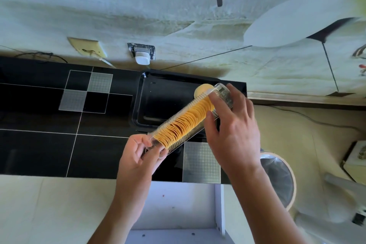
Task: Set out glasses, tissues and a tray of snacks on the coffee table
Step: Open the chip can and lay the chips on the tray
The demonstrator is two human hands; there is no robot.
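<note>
Low in the middle of the frame we see the left hand (141, 153) with its fingers curled around the near end of a clear plastic sleeve of crackers (186, 123), thumb and fingertips pinching the wrapper's closed end. To the right of centre, the right hand (231, 127) grips the far, upper end of the same sleeve; its fingers wrap over the emptied clear part and the thumb presses in from below. The sleeve runs diagonally from lower left to upper right, its upper end over a black tray (150, 105). The round yellow crackers fill most of its length, and one pale cracker (204, 89) shows at the sleeve's far end, over the tray's right part; we cannot tell whether it lies on the tray or is still in the wrapper. The tray sits on a glossy black countertop (39, 109) with grey patterned squares, against the wall in the upper middle of the frame. We can read no brand or writing on the wrapper.
</note>
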